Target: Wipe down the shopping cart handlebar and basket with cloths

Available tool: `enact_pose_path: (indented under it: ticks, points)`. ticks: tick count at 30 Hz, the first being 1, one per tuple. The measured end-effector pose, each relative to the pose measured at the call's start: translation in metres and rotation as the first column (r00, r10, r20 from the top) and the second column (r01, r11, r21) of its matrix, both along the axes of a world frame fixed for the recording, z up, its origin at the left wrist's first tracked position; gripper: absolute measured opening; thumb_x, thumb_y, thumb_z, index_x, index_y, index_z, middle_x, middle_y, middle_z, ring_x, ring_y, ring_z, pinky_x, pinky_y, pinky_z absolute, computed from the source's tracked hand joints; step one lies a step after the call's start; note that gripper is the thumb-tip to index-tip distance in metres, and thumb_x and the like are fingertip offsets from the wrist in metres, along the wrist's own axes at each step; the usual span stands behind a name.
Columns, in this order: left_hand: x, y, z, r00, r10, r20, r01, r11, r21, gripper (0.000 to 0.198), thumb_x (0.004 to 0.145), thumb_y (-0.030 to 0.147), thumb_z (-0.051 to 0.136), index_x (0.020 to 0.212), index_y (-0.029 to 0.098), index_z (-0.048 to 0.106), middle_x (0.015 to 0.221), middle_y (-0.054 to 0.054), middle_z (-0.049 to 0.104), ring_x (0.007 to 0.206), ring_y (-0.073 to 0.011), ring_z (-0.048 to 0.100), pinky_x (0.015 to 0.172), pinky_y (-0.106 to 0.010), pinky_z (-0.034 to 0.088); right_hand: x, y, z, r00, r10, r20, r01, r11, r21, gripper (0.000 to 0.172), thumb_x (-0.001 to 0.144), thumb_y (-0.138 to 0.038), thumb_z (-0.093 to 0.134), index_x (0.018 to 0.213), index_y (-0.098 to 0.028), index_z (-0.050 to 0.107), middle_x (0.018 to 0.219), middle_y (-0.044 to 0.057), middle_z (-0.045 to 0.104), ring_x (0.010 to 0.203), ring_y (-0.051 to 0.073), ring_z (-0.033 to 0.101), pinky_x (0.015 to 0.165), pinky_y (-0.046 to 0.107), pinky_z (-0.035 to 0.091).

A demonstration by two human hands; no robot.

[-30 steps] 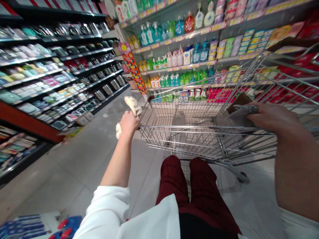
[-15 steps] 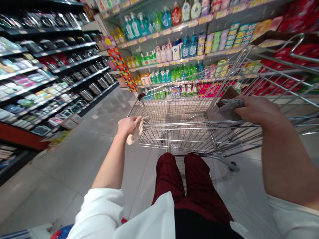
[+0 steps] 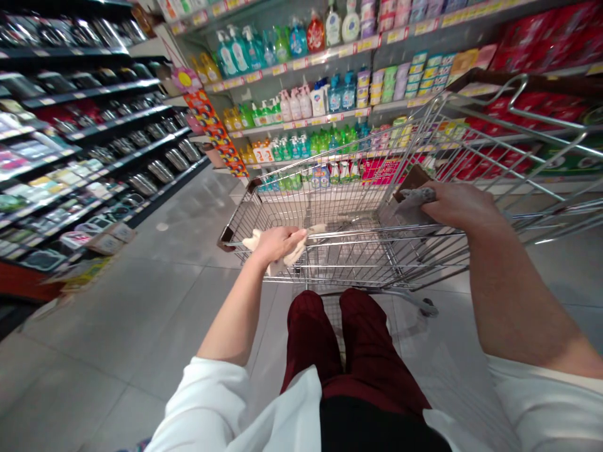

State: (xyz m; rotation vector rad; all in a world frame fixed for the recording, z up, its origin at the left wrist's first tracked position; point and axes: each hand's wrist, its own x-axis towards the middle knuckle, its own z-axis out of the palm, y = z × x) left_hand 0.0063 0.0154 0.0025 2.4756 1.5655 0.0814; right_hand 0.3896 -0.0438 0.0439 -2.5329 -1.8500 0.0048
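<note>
Cream cloth (image 3: 296,252) is what I see clamped under closed fingers of the left hand (image 3: 277,242), shifted inward from the corner of the shopping cart (image 3: 227,236), now covering another stretch of near rail (image 3: 348,233), while the right hand (image 3: 459,202) grips what looks like a grey rag (image 3: 413,201).

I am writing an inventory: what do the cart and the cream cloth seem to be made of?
Cart: probably shiny metal wire, from the silvery highlights on its thin bars. Cream cloth: seems soft, matte fabric, since it bunches in folds; fibre unclear.
</note>
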Motion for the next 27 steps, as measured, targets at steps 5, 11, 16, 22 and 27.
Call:
enact_pose_path:
  ticks: [5,11,16,22,27]
  points:
    - [0.063,-0.001,0.018,0.927,-0.336,0.165,0.368,0.899,-0.236,0.042,0.080,0.057,0.059,0.093,0.019,0.069,0.073,0.000,0.067,0.063,-0.0136,0.056,0.059,-0.023,0.034,-0.001,0.000,0.001,0.999,-0.023,-0.033,0.023,1.000,0.013,0.044,0.083,-0.034,0.046,0.124,-0.031,0.060,0.120,0.011,0.066,0.109,0.033,0.060,0.080,0.043,0.045]
    - [0.110,0.008,0.022,0.928,-0.353,0.118,0.372,0.863,-0.343,0.023,0.077,0.038,0.066,0.075,0.015,0.067,0.065,-0.001,0.064,0.059,-0.0116,0.050,0.059,-0.025,0.033,-0.001,0.001,0.003,0.997,-0.032,-0.074,0.033,0.999,0.007,0.047,0.080,-0.034,0.052,0.125,-0.032,0.061,0.123,0.009,0.066,0.111,0.032,0.059,0.085,0.042,0.045]
    - [0.094,0.012,0.019,0.925,-0.316,0.211,0.378,0.826,-0.419,0.027,0.075,0.042,0.065,0.071,0.015,0.063,0.062,-0.001,0.063,0.057,-0.0120,0.051,0.056,-0.025,0.035,0.004,0.002,0.003,0.992,0.009,-0.125,-0.005,0.999,0.035,0.042,0.078,-0.034,0.056,0.119,-0.031,0.066,0.116,0.007,0.069,0.105,0.029,0.061,0.081,0.036,0.046]
    - [0.056,0.022,0.014,0.958,-0.188,0.216,0.274,0.823,-0.498,0.036,0.069,0.051,0.066,0.074,0.016,0.064,0.067,-0.003,0.064,0.059,-0.0136,0.053,0.055,-0.024,0.036,0.016,0.007,0.006,0.914,0.218,-0.341,-0.232,0.973,-0.002,0.028,0.074,-0.033,0.060,0.096,-0.023,0.074,0.098,0.004,0.073,0.094,0.025,0.063,0.078,0.030,0.046]
    - [0.058,0.024,0.013,0.964,-0.183,0.194,0.257,0.831,-0.494,0.035,0.068,0.051,0.065,0.072,0.016,0.064,0.067,-0.002,0.063,0.059,-0.0134,0.051,0.055,-0.025,0.036,0.020,0.011,0.008,0.675,0.393,-0.624,-0.516,0.856,-0.020,0.034,0.080,-0.044,0.057,0.092,-0.018,0.075,0.087,0.002,0.071,0.086,0.021,0.061,0.077,0.030,0.047]
